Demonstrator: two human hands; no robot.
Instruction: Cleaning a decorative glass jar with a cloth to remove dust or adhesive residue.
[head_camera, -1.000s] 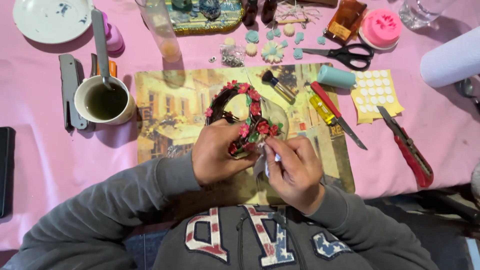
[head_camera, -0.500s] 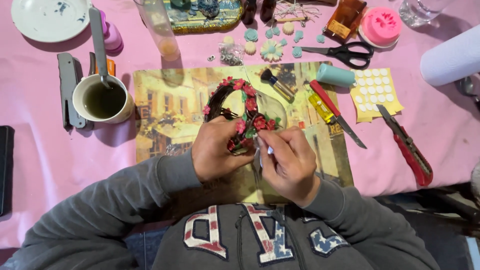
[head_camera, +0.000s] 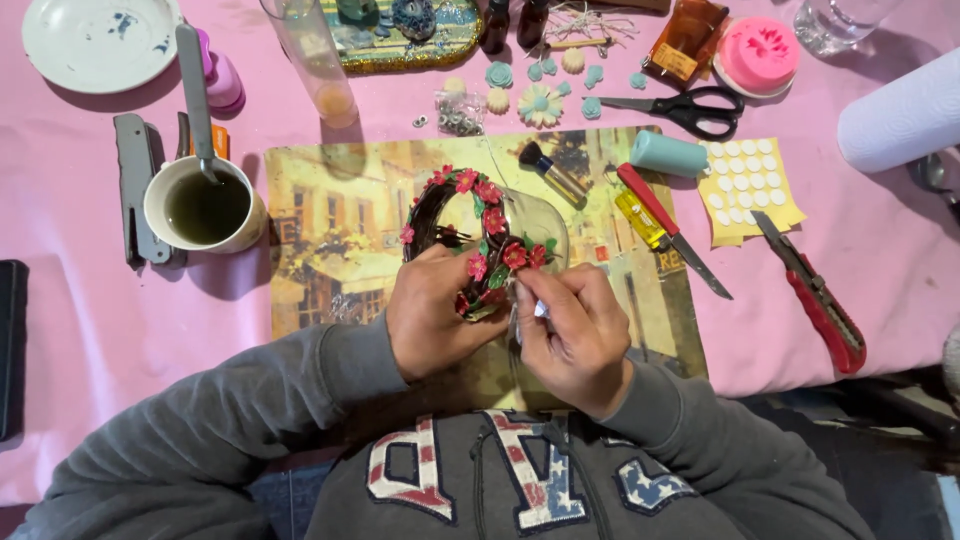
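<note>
Head view: a dark twig wreath (head_camera: 440, 215) studded with small red flowers (head_camera: 493, 220) lies at the middle of the table (head_camera: 90, 330), on a painted street-scene mat (head_camera: 330, 240) over the pink cloth; the left hand (head_camera: 435, 310) closes its grip around the wreath's near arc, while the right hand (head_camera: 570, 335) pinches a small pale tool (head_camera: 540, 308) just beside a flower. The wreath looks light and stiff yet brittle, its flowers easily knocked off, so bare twig is judged the safest hold.
</note>
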